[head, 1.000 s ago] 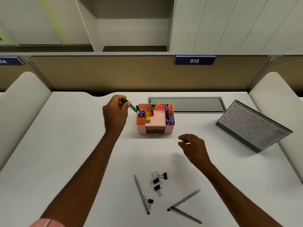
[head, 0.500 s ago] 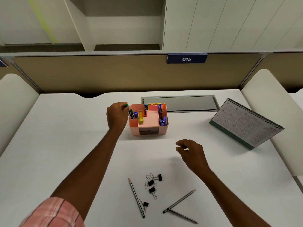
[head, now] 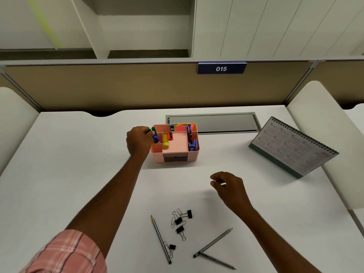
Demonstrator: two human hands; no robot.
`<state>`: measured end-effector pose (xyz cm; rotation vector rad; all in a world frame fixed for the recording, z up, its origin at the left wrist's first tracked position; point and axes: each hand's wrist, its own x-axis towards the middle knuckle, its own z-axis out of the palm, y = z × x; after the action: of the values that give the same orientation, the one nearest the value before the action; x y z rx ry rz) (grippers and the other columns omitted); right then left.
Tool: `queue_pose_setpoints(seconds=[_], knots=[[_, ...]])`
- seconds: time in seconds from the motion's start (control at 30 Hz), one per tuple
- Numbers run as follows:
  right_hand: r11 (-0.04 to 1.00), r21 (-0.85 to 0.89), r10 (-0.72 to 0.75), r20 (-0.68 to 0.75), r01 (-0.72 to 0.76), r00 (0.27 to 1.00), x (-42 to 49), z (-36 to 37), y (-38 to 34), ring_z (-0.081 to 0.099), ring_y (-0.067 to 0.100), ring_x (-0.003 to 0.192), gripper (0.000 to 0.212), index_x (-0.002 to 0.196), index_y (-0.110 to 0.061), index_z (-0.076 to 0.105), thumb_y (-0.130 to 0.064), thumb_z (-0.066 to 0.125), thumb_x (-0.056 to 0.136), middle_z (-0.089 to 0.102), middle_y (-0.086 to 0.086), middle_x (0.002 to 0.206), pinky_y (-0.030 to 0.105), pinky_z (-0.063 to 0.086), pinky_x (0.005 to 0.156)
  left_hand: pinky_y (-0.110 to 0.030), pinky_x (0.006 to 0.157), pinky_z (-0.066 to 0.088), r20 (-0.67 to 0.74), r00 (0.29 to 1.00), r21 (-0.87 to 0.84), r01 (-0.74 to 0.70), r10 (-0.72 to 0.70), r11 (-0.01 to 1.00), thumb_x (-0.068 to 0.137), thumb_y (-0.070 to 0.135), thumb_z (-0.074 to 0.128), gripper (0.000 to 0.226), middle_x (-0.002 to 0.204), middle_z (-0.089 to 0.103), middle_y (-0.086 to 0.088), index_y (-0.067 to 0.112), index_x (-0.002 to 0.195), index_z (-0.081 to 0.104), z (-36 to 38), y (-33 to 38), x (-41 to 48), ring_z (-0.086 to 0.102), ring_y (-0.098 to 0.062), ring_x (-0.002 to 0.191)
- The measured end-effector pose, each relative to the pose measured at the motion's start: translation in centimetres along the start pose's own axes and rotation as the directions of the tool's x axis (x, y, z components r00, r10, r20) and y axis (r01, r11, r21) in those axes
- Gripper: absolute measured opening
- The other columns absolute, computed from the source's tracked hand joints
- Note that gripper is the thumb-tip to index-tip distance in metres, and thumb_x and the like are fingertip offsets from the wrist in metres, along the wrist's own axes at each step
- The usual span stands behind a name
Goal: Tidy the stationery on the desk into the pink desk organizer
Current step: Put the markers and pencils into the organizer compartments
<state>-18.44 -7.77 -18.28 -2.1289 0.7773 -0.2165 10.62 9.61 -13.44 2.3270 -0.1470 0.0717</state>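
Observation:
The pink desk organizer [head: 178, 143] stands mid-desk with several items in it, among them a yellow tube [head: 165, 141] and purple pens [head: 189, 133]. My left hand [head: 138, 141] is at its left wall, fingers closed on a green marker [head: 153, 130] whose lower end is inside the left compartment. My right hand [head: 229, 187] hovers over the desk in front of the organizer, fingers loosely curled and empty. Near the front edge lie one pencil [head: 161, 239], several black binder clips [head: 180, 221] and two crossed pencils [head: 213, 248].
A desk calendar [head: 293, 147] stands at the right. Behind the organizer is a grey cable hatch [head: 222, 123] set into the desk. A tan partition [head: 118, 87] with a "015" label closes the back; white padded dividers flank both sides.
My left hand has lowered the green marker from above the organizer's left edge into its left compartment. My right hand stays almost still. The camera view has shifted slightly.

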Motion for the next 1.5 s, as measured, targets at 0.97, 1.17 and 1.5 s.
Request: queue_pose_setpoints(seconds=[0.97, 1.17, 1.5], knots=[[0.986, -0.161, 0.003, 0.222, 0.034, 0.975, -6.7, 2.4, 3.1, 0.065, 0.0, 0.094, 0.015, 0.105, -0.032, 0.073, -0.023, 0.068, 0.095, 0.07, -0.019, 0.103, 0.026, 0.055, 0.086, -0.038, 0.085, 0.056, 0.183, 0.886, -0.125, 0.451, -0.426, 0.884, 0.087, 0.034, 0.073, 0.023, 0.091, 0.072, 0.005, 0.025, 0.108, 0.071, -2.4, -9.8, -19.2, 0.07, -0.026, 0.094], [0.887, -0.421, -0.059, 0.306, 0.19, 0.95, -8.9, 1.5, 4.6, 0.06, 0.007, 0.115, 0.029, 0.119, -0.032, 0.07, -0.019, 0.052, 0.1, 0.068, -0.017, 0.119, 0.027, 0.051, 0.092, -0.035, 0.079, 0.048, 0.193, 0.862, 0.135, 0.45, -0.469, 0.883, 0.082, 0.048, 0.077, 0.034, 0.088, 0.068, 0.004, 0.022, 0.098, 0.064, -3.6, -11.7, -24.2, 0.065, -0.027, 0.093], [0.789, -0.559, -0.002, 0.412, 0.255, 0.911, -10.8, -0.8, 6.4, 0.055, 0.009, 0.118, 0.037, 0.125, -0.034, 0.064, -0.018, 0.058, 0.093, 0.059, -0.016, 0.122, 0.028, 0.051, 0.082, -0.031, 0.069, 0.041, 0.202, 0.877, 0.236, 0.388, -0.435, 0.891, 0.088, 0.041, 0.074, 0.027, 0.072, 0.067, 0.004, 0.02, 0.072, 0.067, -3.5, -11.2, -25.2, 0.056, -0.022, 0.072]])
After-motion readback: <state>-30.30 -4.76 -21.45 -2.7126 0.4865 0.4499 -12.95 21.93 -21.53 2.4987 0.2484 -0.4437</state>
